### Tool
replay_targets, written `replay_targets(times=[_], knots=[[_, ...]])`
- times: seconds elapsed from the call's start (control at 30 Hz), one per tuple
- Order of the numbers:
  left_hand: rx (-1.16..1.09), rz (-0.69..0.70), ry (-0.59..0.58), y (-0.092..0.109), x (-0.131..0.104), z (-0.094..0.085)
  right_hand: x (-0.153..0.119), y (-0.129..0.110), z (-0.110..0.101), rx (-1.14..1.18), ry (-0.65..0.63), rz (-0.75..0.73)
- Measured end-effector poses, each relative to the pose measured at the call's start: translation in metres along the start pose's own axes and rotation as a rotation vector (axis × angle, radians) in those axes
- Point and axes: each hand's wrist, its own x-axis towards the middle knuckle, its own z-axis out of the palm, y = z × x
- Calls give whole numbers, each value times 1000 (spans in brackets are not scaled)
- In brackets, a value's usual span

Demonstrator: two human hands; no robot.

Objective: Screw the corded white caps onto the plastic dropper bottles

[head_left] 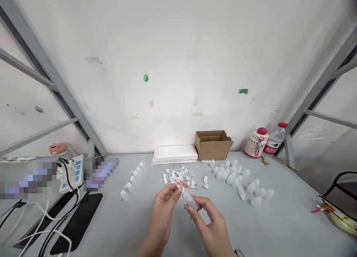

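Note:
A small translucent bottle [190, 200] is held tilted between my two hands above the grey table. The fingers of my left hand [167, 203] pinch the white nozzle end at its upper left. My right hand [210, 221] grips the lower body between thumb and fingers. Just beyond them lies a pile of small white caps [178, 174], with a few loose caps [205, 179] at its right. Many translucent bottles [235, 182] stand or lie at the right. A slanting row of bottles with caps [130, 186] is at the left.
An open cardboard box [213, 151] and a white stack [175, 154] are at the back. Two drink bottles [256, 143] stand back right. A power strip [71, 173], cables and a black flat object [79, 223] occupy the left; a bowl-like item [341, 219] is far right.

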Motion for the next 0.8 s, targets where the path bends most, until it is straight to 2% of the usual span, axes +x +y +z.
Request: replay_targets(times=[0.07,0.17,0.23,0.43,0.63,0.8], knots=[[20,28,-21,-1,0,-2,2,-4,0,128,-114,93],[26,45,-59,-1,2,-4,7,-10,0,439,-385,329],[21,51,-48,-2,3,-4,11,-12,1,551,-434,414],[92,78,74,-8,4,-4,13,-5,5,410,-220,256],[133,78,21,-7,5,-4,12,-4,3,306,-204,230],[127,41,1,-7,5,-2,10,-2,1,125,-102,133]])
